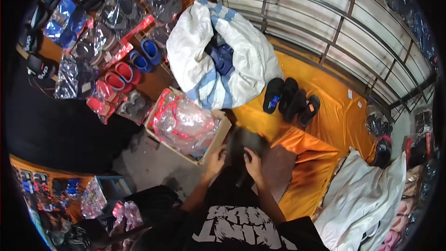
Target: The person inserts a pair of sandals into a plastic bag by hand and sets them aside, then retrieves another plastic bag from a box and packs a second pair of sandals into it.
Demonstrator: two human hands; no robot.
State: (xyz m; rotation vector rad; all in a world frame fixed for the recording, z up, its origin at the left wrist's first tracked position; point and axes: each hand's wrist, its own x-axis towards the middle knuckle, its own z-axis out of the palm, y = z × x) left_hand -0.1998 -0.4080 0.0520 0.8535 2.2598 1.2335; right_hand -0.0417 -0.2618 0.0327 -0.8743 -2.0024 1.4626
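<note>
My left hand [217,161] and my right hand [253,163] are in front of my body, closed on a dark slipper pair [248,140] that is smeared by motion, so its details cannot be made out. Left of it stands an open cardboard box [218,145] filled with clear plastic bags [183,123] with red trim. On the orange cloth [341,125] ahead to the right, several black slippers [289,97] lie side by side. Beyond the box a large white and blue woven sack [253,65] gapes, with dark blue footwear [222,59] inside.
Wrapped sandals and slippers cover the display at left, with red clogs [123,76] and blue clogs [145,56] near its edge. A metal rail [320,23] runs along the back. White cloth [360,200] lies at right, and more wrapped footwear [382,151] borders it.
</note>
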